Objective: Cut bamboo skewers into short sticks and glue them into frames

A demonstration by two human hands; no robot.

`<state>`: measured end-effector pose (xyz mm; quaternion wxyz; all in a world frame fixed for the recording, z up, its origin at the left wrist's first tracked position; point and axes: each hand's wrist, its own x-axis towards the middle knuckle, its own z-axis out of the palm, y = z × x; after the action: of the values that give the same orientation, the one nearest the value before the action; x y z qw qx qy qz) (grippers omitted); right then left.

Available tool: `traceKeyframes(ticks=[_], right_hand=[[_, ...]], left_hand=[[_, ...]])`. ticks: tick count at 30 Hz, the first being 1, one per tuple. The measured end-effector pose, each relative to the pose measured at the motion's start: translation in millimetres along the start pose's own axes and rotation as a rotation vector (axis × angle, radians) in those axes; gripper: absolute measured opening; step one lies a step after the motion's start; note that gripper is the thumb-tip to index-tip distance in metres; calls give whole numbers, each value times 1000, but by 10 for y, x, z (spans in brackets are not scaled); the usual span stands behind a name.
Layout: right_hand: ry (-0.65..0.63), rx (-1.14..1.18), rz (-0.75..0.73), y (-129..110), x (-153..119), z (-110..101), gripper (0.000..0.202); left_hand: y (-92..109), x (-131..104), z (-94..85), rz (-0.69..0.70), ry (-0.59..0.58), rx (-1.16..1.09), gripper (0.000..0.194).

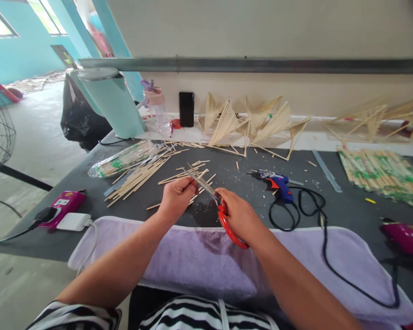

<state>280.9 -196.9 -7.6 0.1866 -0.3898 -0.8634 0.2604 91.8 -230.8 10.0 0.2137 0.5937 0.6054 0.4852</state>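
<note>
Past a lilac plush towel (189,261), the right hand (237,210) grips red-handled metal scissors (223,220), blades aimed away and leftward; the left hand (178,195) pinches a thin pale wooden stick (204,173) (its long axis slanting away rightward) by the blades.
</note>
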Motion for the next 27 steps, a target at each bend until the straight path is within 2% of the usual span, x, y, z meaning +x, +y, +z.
traceKeyframes(ticks=[11, 27], right_hand=[[-42, 10, 40, -61, -34, -91, 35], [-36, 12, 29, -25, -8, -28, 31]], left_hand=[[-37, -7, 62, 119, 71, 155, 24], [-23, -22, 79, 79, 73, 167, 23]])
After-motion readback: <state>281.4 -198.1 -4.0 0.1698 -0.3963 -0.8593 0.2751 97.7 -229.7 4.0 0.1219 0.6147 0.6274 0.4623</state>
